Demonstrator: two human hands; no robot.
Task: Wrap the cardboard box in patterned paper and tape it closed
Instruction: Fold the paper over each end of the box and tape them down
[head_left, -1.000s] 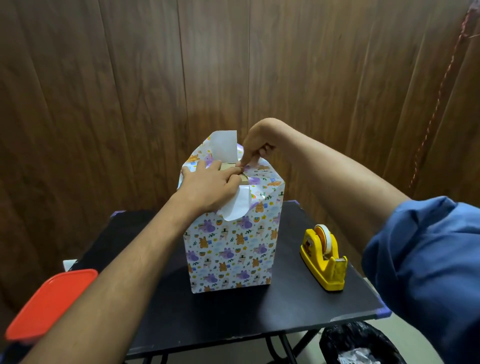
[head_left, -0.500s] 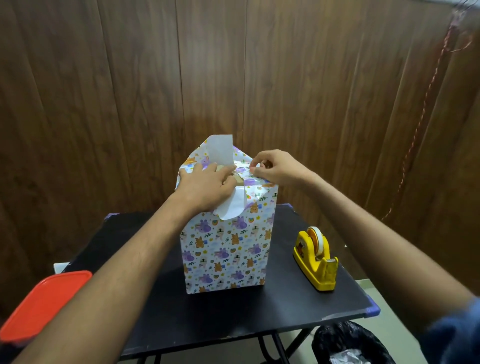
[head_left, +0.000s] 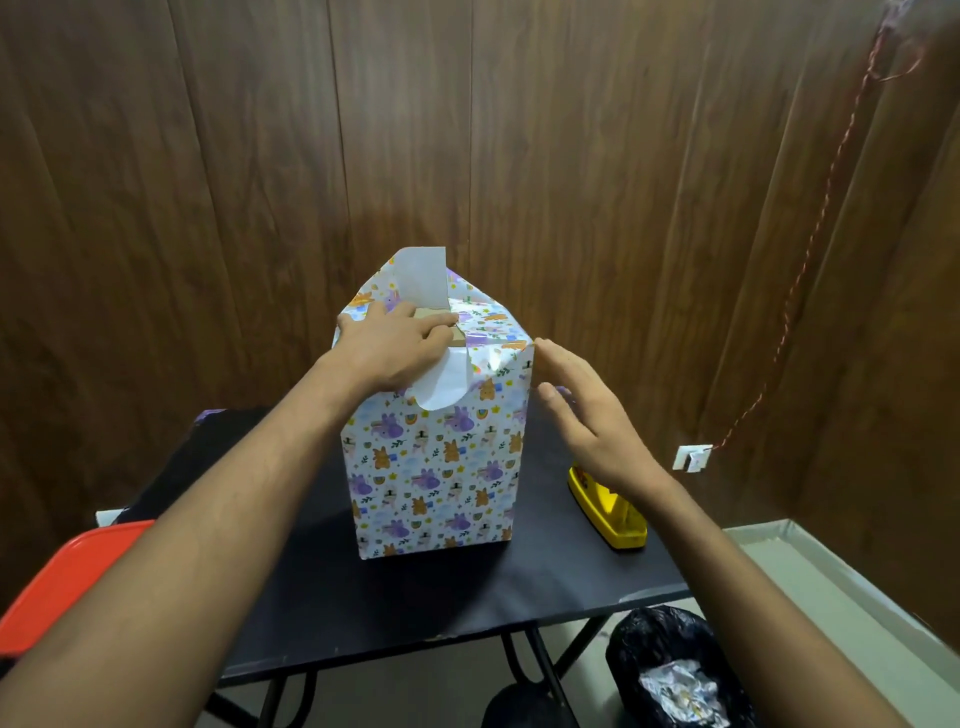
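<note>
A tall box (head_left: 436, 457) wrapped in white paper printed with purple and orange animals stands on the black table (head_left: 467, 587). A strip of bare cardboard (head_left: 434, 315) shows on its top. My left hand (head_left: 395, 348) lies flat on the top, pressing folded paper down. A white-backed paper flap (head_left: 422, 275) stands up at the far side, and another (head_left: 441, 387) hangs over the near top edge. My right hand (head_left: 587, 415) hovers with straight fingers beside the box's right upper edge and holds nothing. A yellow tape dispenser (head_left: 610, 512) sits right of the box, partly hidden by that hand.
A red lid or tray (head_left: 62, 582) lies at the table's left edge. A black-lined bin (head_left: 675, 675) with crumpled paper stands on the floor below right. Wood panelling forms the wall behind, with a small white socket (head_left: 693, 457) at right.
My right hand has left the top of the box and moved down to its right side, fingers now straight. My left hand stays pressed on top.
</note>
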